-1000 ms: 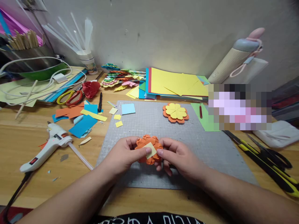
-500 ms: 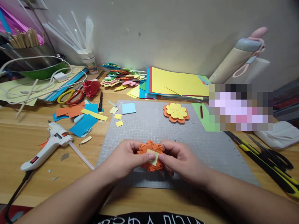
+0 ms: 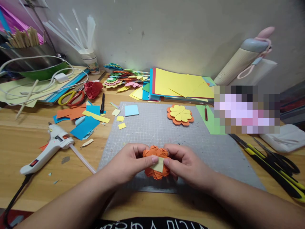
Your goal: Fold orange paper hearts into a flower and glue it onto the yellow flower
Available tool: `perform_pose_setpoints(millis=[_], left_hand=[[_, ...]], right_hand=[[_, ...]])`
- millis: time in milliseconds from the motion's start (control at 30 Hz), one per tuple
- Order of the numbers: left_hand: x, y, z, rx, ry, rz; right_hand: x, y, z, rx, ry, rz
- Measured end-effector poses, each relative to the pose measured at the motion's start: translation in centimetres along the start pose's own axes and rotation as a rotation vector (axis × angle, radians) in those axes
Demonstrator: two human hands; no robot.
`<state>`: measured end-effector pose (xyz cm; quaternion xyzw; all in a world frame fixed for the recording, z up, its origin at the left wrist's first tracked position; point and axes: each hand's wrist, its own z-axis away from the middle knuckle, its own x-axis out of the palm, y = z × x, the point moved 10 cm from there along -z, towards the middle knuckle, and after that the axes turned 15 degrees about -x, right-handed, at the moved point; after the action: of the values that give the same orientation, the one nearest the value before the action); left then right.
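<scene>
Both hands hold an orange folded-paper flower (image 3: pixel 156 174) over the near part of the grey cutting mat (image 3: pixel 205 152). A small pale yellow paper square (image 3: pixel 159 165) lies on the flower's upper face. My left hand (image 3: pixel 133 159) grips the flower's left side, its thumb tip on the square's upper left. My right hand (image 3: pixel 182 160) grips the right side, with the thumb at the square's right edge. The fingers behind the flower are partly hidden. Farther back on the mat rests a yellow and orange paper flower (image 3: pixel 180 113).
At the left lie a white glue gun (image 3: pixel 51 146), scissors (image 3: pixel 76 97) and paper scraps (image 3: pixel 85 127). Coloured sheets (image 3: pixel 181 82) are stacked at the back. A light blue square (image 3: pixel 131 110) sits on the mat. A yellow-black cutter (image 3: pixel 274 171) and black scissors (image 3: pixel 281 159) are at the right.
The orange flower has shifted slightly right and nearer to me. The pale square on it has turned and now sits straighter. Both hands still grip the flower.
</scene>
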<state>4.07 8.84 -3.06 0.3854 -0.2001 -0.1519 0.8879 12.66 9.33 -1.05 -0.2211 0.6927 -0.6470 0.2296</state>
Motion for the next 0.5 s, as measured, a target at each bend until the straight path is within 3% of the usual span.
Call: perform_pose_setpoints(millis=[200,500], left_hand=[[-1.7,0.4,0.1,0.088,0.141,0.018],[-0.4,0.1,-0.2,0.032,0.056,0.127]], right_hand=[[0.5,0.5,0.0,0.026,0.015,-0.107],[-1.0,1.1,0.2,0.065,0.164,-0.144]])
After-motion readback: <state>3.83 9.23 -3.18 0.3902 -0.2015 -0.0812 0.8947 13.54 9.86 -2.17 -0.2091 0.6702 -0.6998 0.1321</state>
